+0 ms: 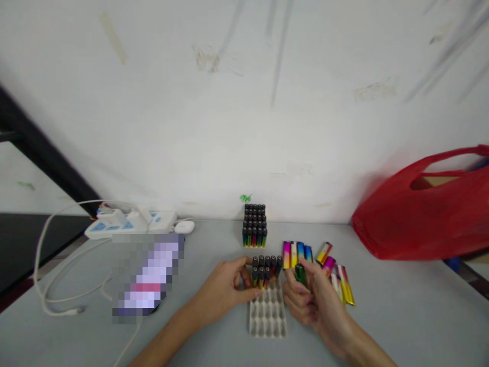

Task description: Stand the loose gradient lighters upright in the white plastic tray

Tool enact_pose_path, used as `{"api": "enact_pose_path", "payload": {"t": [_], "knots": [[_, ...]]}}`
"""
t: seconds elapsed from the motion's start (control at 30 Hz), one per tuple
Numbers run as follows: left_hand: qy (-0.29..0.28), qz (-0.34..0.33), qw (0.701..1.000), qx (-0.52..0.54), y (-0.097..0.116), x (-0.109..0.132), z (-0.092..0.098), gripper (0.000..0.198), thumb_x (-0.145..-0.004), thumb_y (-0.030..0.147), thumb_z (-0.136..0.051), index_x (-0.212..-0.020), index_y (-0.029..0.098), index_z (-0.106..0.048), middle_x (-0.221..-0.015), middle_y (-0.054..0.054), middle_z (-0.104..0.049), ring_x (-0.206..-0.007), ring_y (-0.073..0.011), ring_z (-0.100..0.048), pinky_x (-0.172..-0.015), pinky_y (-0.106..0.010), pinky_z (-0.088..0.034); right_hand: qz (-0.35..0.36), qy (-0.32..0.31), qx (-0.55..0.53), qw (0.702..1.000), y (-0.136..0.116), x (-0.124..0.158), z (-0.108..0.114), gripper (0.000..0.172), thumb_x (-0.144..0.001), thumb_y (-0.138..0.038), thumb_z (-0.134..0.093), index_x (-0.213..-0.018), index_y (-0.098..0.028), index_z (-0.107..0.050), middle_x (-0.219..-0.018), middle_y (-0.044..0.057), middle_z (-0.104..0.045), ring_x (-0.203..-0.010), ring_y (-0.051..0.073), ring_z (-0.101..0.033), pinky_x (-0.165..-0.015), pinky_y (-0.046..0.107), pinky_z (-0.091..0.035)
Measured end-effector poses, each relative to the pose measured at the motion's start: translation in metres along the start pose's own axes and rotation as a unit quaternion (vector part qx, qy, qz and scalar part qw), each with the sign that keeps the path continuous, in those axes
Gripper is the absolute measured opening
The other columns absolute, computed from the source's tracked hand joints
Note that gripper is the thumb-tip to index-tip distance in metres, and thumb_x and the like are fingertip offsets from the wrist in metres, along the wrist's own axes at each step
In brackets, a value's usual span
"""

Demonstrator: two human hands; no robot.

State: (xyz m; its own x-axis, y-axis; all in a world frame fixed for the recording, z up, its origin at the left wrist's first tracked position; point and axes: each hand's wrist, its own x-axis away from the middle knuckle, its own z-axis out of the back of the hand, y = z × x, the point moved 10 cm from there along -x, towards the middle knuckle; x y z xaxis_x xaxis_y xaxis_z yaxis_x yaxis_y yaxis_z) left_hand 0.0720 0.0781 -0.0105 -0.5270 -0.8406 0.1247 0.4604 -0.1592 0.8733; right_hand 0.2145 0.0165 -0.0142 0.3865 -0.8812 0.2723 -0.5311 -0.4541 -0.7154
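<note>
A pale tray with rows of small slots lies in front of me. Several black-topped lighters stand upright in its far rows. My left hand curls round the tray's far left corner, its thumb and index finger against the outer lighters. In my right hand, just right of the tray, a green lighter is pinched between thumb and fingers. Loose lighters in bright two-tone colours lie beyond that hand, and more lie to its right, partly behind it.
A full block of upright lighters stands near the wall. To the left are a power strip with white cables, a small white case and a blurred phone. A red bag rests at the right.
</note>
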Motion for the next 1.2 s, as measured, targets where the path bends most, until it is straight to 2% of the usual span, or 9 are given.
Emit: {"api": "enact_pose_path", "payload": {"t": [0.2,0.4,0.57,0.67,0.73,0.8,0.93,1.03,1.2], "knots": [[0.002,0.002,1.000,-0.010,-0.001,0.000,0.001,0.033,-0.083,0.040,-0.087,-0.096,0.018,-0.068,-0.067,0.009,-0.051,-0.059,-0.0112,-0.040,-0.053,-0.025,-0.025,-0.007,0.031,0.028,0.999,0.003,0.000,0.004,0.066,-0.084,-0.078,-0.071,-0.064,-0.026,-0.036,-0.054,-0.013,-0.019,-0.047,0.006,-0.007,-0.042,0.023,-0.007],[0.004,0.010,1.000,-0.018,0.002,0.001,0.002,0.034,-0.083,0.043,-0.087,-0.093,0.019,-0.065,-0.064,0.009,-0.048,-0.058,-0.0120,-0.040,-0.053,-0.025,-0.024,0.016,0.138,0.092,0.986,0.009,-0.001,0.035,0.061,-0.088,-0.077,-0.063,-0.065,-0.027,-0.037,-0.053,-0.012,-0.017,-0.048,0.008,-0.008,-0.042,0.024,-0.007],[0.005,0.010,1.000,-0.023,-0.001,0.001,0.001,0.033,-0.083,0.040,-0.088,-0.096,0.018,-0.066,-0.067,0.008,-0.053,-0.059,-0.0119,-0.042,-0.054,-0.026,-0.025,0.018,0.099,0.099,0.990,0.012,-0.006,0.032,0.066,-0.092,-0.083,-0.061,-0.068,-0.025,-0.041,-0.055,-0.011,-0.021,-0.049,0.008,-0.008,-0.045,0.024,-0.006],[-0.001,0.006,1.000,-0.013,-0.002,0.000,0.000,0.033,-0.084,0.039,-0.087,-0.103,0.017,-0.070,-0.071,0.006,-0.057,-0.060,-0.0122,-0.044,-0.054,-0.025,-0.025,0.081,0.098,0.120,0.985,-0.004,-0.004,0.021,0.064,-0.094,-0.087,-0.058,-0.079,-0.025,-0.053,-0.055,-0.010,-0.030,-0.045,0.009,-0.014,-0.044,0.025,-0.011],[-0.004,0.005,1.000,-0.008,-0.002,0.000,0.000,0.033,-0.085,0.037,-0.087,-0.105,0.016,-0.071,-0.072,0.006,-0.059,-0.061,-0.0123,-0.044,-0.054,-0.025,-0.025,0.165,0.125,0.155,0.966,-0.025,0.005,0.014,0.057,-0.098,-0.082,-0.058,-0.099,-0.025,-0.062,-0.060,-0.008,-0.041,-0.045,0.010,-0.023,-0.044,0.026,-0.019],[-0.005,0.002,1.000,-0.008,0.000,0.000,0.000,0.033,-0.085,0.037,-0.087,-0.106,0.016,-0.073,-0.074,0.005,-0.061,-0.061,-0.0121,-0.043,-0.054,-0.025,-0.025,0.209,0.155,0.228,0.938,-0.038,0.015,0.008,0.049,-0.106,-0.073,-0.055,-0.116,-0.026,-0.064,-0.071,-0.005,-0.051,-0.053,0.013,-0.038,-0.051,0.027,-0.029],[-0.005,-0.001,1.000,-0.008,0.002,0.000,0.000,0.035,-0.084,0.037,-0.088,-0.107,0.015,-0.073,-0.077,0.004,-0.064,-0.062,-0.0125,-0.045,-0.055,-0.025,-0.027,0.276,0.169,0.349,0.879,-0.056,0.030,-0.002,0.039,-0.113,-0.061,-0.051,-0.121,-0.028,-0.070,-0.100,0.005,-0.067,-0.089,0.023,-0.061,-0.081,0.034,-0.045],[-0.005,0.002,1.000,-0.007,0.001,0.000,0.001,0.036,-0.084,0.037,-0.089,-0.108,0.016,-0.074,-0.077,0.004,-0.065,-0.063,-0.0129,-0.047,-0.056,-0.026,-0.027,0.323,0.161,0.404,0.841,-0.064,0.036,-0.007,0.030,-0.113,-0.052,-0.055,-0.120,-0.031,-0.074,-0.119,0.007,-0.067,-0.115,0.028,-0.060,-0.101,0.038,-0.043],[-0.001,0.007,1.000,-0.011,0.002,0.001,0.001,0.035,-0.084,0.042,-0.089,-0.102,0.017,-0.072,-0.072,0.005,-0.061,-0.062,-0.0128,-0.045,-0.056,-0.026,-0.027,0.329,0.133,0.463,0.812,-0.065,0.034,-0.015,0.019,-0.109,-0.044,-0.065,-0.120,-0.032,-0.075,-0.103,0.004,-0.067,-0.102,0.027,-0.061,-0.094,0.039,-0.043]]}}
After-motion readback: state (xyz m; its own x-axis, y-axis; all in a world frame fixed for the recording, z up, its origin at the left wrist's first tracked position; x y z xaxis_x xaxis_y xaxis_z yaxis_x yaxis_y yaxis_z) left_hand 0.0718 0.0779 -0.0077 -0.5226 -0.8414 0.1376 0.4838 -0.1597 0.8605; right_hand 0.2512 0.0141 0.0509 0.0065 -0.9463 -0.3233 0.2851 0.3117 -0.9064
